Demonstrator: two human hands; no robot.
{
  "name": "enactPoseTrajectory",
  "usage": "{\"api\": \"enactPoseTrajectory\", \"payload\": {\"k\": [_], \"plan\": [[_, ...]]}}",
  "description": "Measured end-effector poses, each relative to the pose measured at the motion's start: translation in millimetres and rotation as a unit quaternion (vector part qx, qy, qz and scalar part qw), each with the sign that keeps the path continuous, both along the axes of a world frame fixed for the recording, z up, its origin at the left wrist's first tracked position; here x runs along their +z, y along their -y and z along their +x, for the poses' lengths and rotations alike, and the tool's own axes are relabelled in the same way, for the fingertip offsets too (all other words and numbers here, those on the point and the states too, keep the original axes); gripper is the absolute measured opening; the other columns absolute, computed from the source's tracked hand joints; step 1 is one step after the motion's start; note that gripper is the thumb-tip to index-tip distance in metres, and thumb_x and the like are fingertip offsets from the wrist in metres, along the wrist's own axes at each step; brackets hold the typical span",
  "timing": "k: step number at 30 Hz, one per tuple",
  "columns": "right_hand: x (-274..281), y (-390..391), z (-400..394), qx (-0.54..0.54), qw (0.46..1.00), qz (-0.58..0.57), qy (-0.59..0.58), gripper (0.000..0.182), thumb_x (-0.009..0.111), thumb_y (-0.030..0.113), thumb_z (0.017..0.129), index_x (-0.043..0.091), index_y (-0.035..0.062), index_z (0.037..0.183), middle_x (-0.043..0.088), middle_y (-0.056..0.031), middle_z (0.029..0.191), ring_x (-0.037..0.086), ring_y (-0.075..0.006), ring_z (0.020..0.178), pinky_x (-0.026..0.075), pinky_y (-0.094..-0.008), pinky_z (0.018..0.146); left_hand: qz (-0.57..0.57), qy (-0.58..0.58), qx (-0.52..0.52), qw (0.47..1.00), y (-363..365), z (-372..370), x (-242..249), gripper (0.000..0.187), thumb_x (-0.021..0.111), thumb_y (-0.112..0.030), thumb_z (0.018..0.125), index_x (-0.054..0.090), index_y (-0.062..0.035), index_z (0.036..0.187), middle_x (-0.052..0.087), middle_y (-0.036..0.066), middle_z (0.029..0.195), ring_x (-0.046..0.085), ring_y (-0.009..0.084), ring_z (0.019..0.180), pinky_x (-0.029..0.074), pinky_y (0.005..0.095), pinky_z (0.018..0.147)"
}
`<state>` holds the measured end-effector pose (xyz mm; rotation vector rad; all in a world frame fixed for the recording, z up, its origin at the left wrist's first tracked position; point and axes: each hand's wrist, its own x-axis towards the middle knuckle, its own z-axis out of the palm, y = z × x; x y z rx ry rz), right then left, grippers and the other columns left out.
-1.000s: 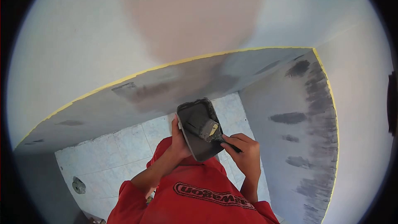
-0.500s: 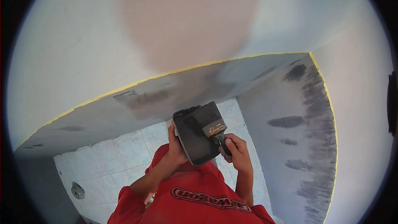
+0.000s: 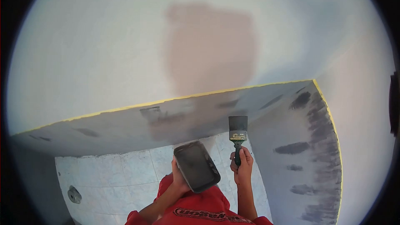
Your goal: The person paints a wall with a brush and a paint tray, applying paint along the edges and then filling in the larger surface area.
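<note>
My left hand (image 3: pixel 179 178) grips a black rectangular paint tray (image 3: pixel 196 166) by its left side, with dark paint inside and smeared along the rim. In my right hand (image 3: pixel 242 164) is a wide paintbrush (image 3: pixel 238 135), held upright by its dark green handle, its bristles dark with paint. The brush is apart from the tray, up and to the right of it. Its bristle end overlaps the lower grey band of the front wall (image 3: pixel 200 118) in this view.
Yellow masking tape (image 3: pixel 171 99) runs along the top of the grey band on both walls. Dark paint strokes (image 3: pixel 318 141) mark the right wall. Below lie pale floor tiles (image 3: pixel 121 171) with a round grey fitting (image 3: pixel 74 194) at the left.
My right hand has lifted the paintbrush out from over the tray, up and to the right. The tray sits lower in view, and the view has tilted upward.
</note>
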<state>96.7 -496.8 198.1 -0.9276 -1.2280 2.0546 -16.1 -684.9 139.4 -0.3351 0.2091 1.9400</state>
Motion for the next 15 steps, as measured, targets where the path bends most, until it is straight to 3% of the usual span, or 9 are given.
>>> {"api": "enactPoseTrajectory", "payload": {"k": [3, 6, 9, 12, 15], "plan": [[-5, 6, 7, 0.011, 1.000, 0.001, 0.000, 0.027, 0.051, 0.025, 0.107, 0.058, 0.0026, 0.120, 0.063, -0.0074, 0.077, 0.035, -0.0040, 0.041, 0.022, -0.0223, 0.038, 0.013, 0.008, 0.041, 0.999, 18, 13, 14, 0.080, 0.036, -0.073, 0.094, 0.049, -0.0119, 0.146, 0.058, 0.013, 0.139, 0.058, 0.0334, 0.125, 0.045, 0.0529, 0.109], [-6, 18, 19, 0.029, 1.000, 0.002, 0.001, 0.026, 0.052, 0.024, 0.107, 0.058, 0.0028, 0.120, 0.064, -0.0081, 0.078, 0.035, -0.0042, 0.041, 0.022, -0.0227, 0.038, 0.013, 0.003, 0.062, 0.998, 37, 22, 20, 0.079, 0.039, -0.072, 0.094, 0.050, -0.0125, 0.145, 0.058, 0.012, 0.139, 0.059, 0.0336, 0.123, 0.045, 0.0536, 0.108], [-7, 35, 36, 0.035, 0.999, 0.002, 0.002, 0.026, 0.055, 0.024, 0.105, 0.059, 0.0022, 0.119, 0.065, -0.0080, 0.078, 0.036, -0.0044, 0.043, 0.023, -0.0231, 0.039, 0.034, -0.027, 0.071, 0.997, 69, 36, 31, 0.087, 0.045, -0.080, 0.086, 0.053, -0.0163, 0.145, 0.058, 0.011, 0.142, 0.058, 0.0349, 0.126, 0.043, 0.0571, 0.110], [-23, 53, 51, 0.055, 0.998, -0.012, -0.001, 0.025, 0.055, 0.023, 0.105, 0.059, 0.0023, 0.119, 0.065, -0.0089, 0.078, 0.036, -0.0051, 0.041, 0.023, -0.0235, 0.038, 0.045, -0.062, 0.111, 0.991, 87, 38, 53, 0.077, 0.044, -0.071, 0.092, 0.053, -0.0135, 0.142, 0.061, 0.012, 0.137, 0.059, 0.0329, 0.123, 0.046, 0.0536, 0.107], [-41, 77, 64, 0.046, 0.998, -0.045, 0.006, 0.024, 0.054, 0.022, 0.105, 0.059, 0.0022, 0.117, 0.065, -0.0101, 0.078, 0.037, -0.0050, 0.041, 0.023, -0.0238, 0.038, 0.014, -0.073, 0.144, 0.987, 122, 41, 17, 0.074, 0.045, -0.070, 0.092, 0.056, -0.0140, 0.140, 0.062, 0.010, 0.136, 0.059, 0.0317, 0.123, 0.046, 0.0522, 0.107]]}}
